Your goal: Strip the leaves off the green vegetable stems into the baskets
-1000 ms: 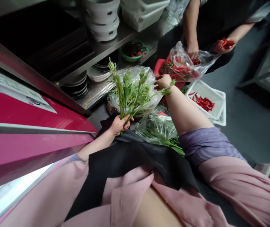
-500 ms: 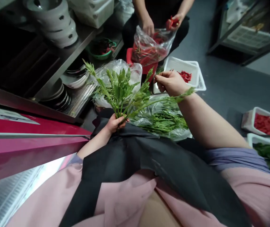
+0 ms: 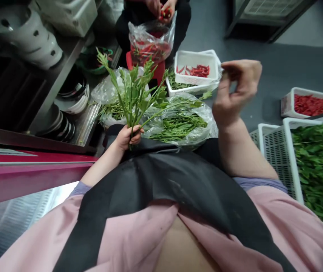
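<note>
My left hand [image 3: 130,136] is closed round the lower stems of a bunch of leafy green stalks [image 3: 134,90], which stands up and fans out above my fist. One long stalk leans out to the right. My right hand [image 3: 236,87] is raised on the right, blurred, fingers curled in towards the thumb; whether anything is pinched there I cannot make out. Between my hands, an opened clear plastic bag [image 3: 206,132] of green stalks [image 3: 175,126] lies in front of my black apron [image 3: 161,177].
A co-worker's hands [image 3: 161,9] hold red peppers over a plastic bag [image 3: 150,49]. White baskets [image 3: 178,78] with red peppers stand ahead; another pepper basket [image 3: 287,107] and a leaf-filled basket [image 3: 280,162] are right. A metal shelf [image 3: 73,56] with dishes is left.
My right hand has moved right and lifted away from the stalks. My left hand keeps the bunch. The view has shifted, and the co-worker's hands have come together.
</note>
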Motion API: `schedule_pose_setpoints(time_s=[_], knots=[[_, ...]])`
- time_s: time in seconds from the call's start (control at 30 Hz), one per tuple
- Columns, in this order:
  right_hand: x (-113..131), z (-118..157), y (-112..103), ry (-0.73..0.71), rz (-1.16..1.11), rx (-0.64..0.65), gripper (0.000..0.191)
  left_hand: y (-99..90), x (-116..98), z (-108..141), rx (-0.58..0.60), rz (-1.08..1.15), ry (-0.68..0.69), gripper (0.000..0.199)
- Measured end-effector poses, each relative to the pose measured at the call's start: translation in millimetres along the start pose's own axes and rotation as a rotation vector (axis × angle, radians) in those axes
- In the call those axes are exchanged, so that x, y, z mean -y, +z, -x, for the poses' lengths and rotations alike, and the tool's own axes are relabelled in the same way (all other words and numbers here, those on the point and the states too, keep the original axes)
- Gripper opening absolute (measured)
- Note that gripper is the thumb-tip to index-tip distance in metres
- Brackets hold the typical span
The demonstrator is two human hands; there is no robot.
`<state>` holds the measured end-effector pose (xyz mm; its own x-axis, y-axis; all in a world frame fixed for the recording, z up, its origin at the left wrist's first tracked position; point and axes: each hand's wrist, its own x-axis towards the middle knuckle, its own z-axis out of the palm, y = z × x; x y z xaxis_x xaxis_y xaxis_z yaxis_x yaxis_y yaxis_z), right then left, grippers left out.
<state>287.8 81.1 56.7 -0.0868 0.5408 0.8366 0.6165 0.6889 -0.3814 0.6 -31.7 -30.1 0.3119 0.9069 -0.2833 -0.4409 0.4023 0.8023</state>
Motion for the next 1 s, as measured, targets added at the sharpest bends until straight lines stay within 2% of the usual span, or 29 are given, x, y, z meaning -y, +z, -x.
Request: schedule_pose_setpoints(time_s=[0.07, 0.1, 0.17, 0.27, 0.37, 0.5, 0.67, 0.8, 0.9, 1.0], knots=[[9, -2, -13, -0.291, 0.161, 0.258, 0.028, 5.4, -5, 0, 0.004, -0.034, -0.003, 0.031], [13, 0, -16, -0.374, 0.208, 0.397, 0.027, 8.1, -7, 0, 0.006, -0.05, -0.01, 0.032], [16, 6, -15, -0.416, 0.279, 0.595, 0.023, 12.8, -9, 0, 0.005, -0.08, -0.033, 0.035], [9, 22, -9, -0.41, 0.375, 0.697, 0.023, 14.1, -12, -5, -0.011, -0.123, -0.091, 0.038], [-7, 38, -8, -0.371, 0.415, 0.674, 0.025, 11.6, -18, -19, -0.002, -0.133, -0.155, 0.044], [-20, 61, -21, -0.266, 0.386, 0.677, 0.028, 16.0, -26, -29, 0.051, -0.071, -0.217, 0.055], [-25, 77, -33, -0.098, 0.311, 0.745, 0.029, 25.7, -26, -27, 0.076, -0.131, -0.141, 0.055], [-24, 82, -34, 0.03, 0.127, 0.771, 0.025, 32.0, -27, -31, -0.034, -0.253, -0.075, 0.05], [-14, 82, -33, 0.244, -0.171, 0.659, 0.022, 43.8, -34, -32, -0.144, -0.323, -0.031, 0.05], [-7, 74, -30, 0.666, -0.525, 0.447, 0.02, 60.2, -43, -29, -0.168, -0.377, -0.009, 0.049]])
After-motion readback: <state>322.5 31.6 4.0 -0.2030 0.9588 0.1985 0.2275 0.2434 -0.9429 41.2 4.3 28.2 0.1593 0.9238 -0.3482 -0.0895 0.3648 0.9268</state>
